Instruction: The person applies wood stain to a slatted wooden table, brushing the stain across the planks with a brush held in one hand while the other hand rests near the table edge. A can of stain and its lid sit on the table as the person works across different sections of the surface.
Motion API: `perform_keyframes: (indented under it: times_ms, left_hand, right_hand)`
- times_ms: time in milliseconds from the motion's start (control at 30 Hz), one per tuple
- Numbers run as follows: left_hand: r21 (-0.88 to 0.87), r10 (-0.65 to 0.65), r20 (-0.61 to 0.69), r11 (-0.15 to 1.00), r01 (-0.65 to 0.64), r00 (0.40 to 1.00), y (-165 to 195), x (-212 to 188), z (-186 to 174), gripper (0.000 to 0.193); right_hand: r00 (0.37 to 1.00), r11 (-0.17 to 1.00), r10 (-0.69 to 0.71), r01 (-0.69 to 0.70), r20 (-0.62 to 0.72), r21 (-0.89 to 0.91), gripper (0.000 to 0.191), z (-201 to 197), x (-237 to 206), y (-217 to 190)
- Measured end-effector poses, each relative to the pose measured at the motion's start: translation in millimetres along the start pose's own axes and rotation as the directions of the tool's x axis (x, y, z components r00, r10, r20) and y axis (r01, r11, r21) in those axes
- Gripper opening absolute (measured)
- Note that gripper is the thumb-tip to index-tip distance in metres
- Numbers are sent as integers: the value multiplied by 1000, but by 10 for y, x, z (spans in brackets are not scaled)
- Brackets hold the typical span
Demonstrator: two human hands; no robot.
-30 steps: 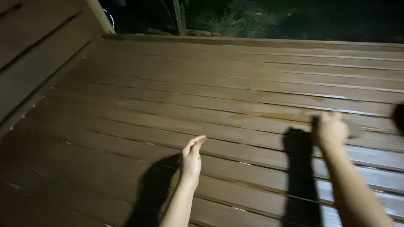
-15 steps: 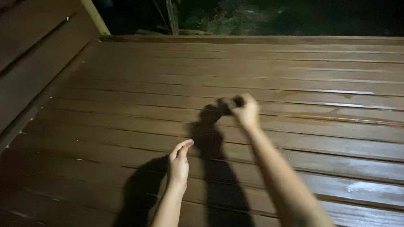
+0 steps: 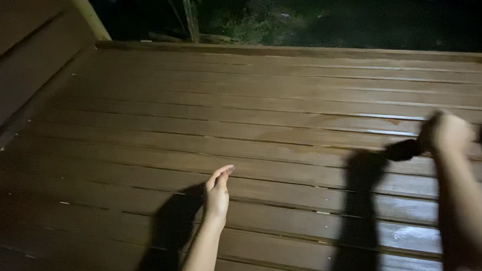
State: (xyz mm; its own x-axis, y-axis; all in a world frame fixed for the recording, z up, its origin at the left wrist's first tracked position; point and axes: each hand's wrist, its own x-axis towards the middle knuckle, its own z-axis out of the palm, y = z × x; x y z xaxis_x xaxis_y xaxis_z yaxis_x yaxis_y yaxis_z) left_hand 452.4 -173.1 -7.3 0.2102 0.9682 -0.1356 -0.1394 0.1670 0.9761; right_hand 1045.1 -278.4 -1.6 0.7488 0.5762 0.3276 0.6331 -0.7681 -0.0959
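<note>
Right hand (image 3: 449, 132) swung rightward, fist gripping dark brush (image 3: 403, 150) on deck boards (image 3: 254, 114); left hand (image 3: 217, 191) open.

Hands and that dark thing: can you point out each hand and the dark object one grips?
left hand (image 3: 217, 191), head view, on the palm edge.
right hand (image 3: 449, 132), head view, on the closed fist.
dark object (image 3: 404, 150), head view, on the end sticking out.

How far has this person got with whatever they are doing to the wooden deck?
Done: boards near the right hand show pale glossy streaks, such as the wet-looking patch. In hand: that hand is closed on a dark handle; the tool's working end is blurred, so its kind is unclear. The left hand hangs open, holding nothing. Left: the deck boards toward the left look dull and unstreaked.
</note>
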Motion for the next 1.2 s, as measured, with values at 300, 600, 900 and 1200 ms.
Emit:
perform_keyframes:
  times_ms: [300, 600, 900, 1200]
  left_hand:
    - [6, 81, -5, 997, -80, 997, -197, 183, -177, 35]
    - [43, 49, -33, 998, -47, 998, -4, 197, -52, 36]
    - [24, 28, 1, 999, -28, 1000, -44, 146, 353, 35]
    - [-3, 90, 26, 996, -90, 996, -108, 182, 503, 35]
  right_hand:
    - [883, 841, -465, 418, 66, 343, 22, -220, -1443, -3421]
    - [910, 766, -152, -138, 386, 627, 22, 280, -345, -1777]
    - [983, 887, 172, -182, 61, 425, 16, -101, 119, 1152]
    - [963, 956, -184, 222, 195, -192, 22, 133, -261, -97]
